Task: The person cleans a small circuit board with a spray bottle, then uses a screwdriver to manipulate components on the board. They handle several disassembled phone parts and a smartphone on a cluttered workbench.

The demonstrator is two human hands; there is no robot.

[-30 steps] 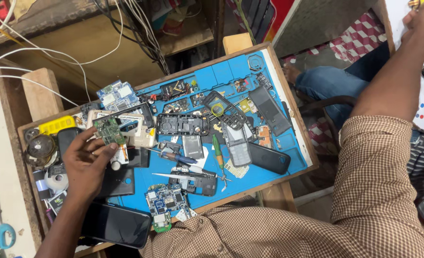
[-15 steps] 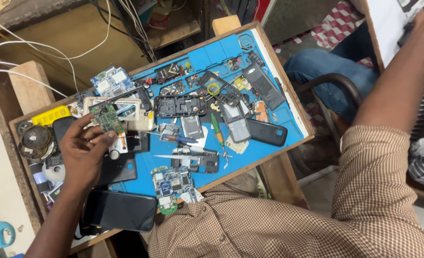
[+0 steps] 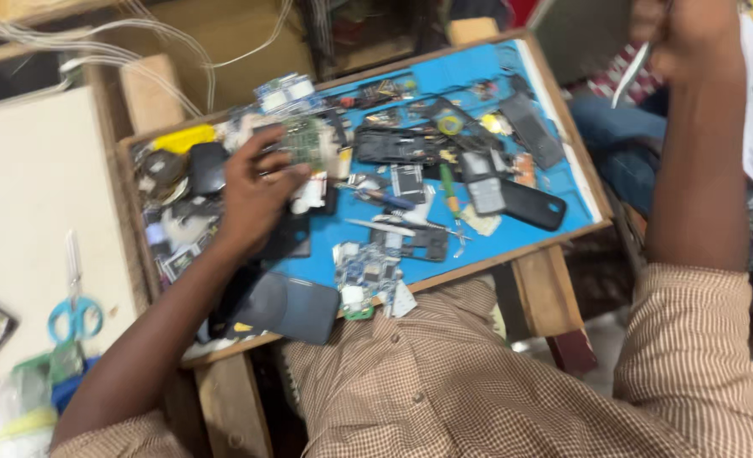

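Circuit board [image 3: 304, 144], small and green, sits at the tray's [image 3: 593, 191] left end, pinched in our left hand [image 3: 253, 191]. Our right hand [image 3: 690, 38], raised well away, grips tweezers [image 3: 631, 72]; next we judge they must come down carefully.

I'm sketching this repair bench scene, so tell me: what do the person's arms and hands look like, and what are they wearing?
Both forearms are bare, and the left hand and right hand wear no gloves; no rings or watch show. The short sleeves belong to a shirt in a fine brown and cream check, ending above the elbows.
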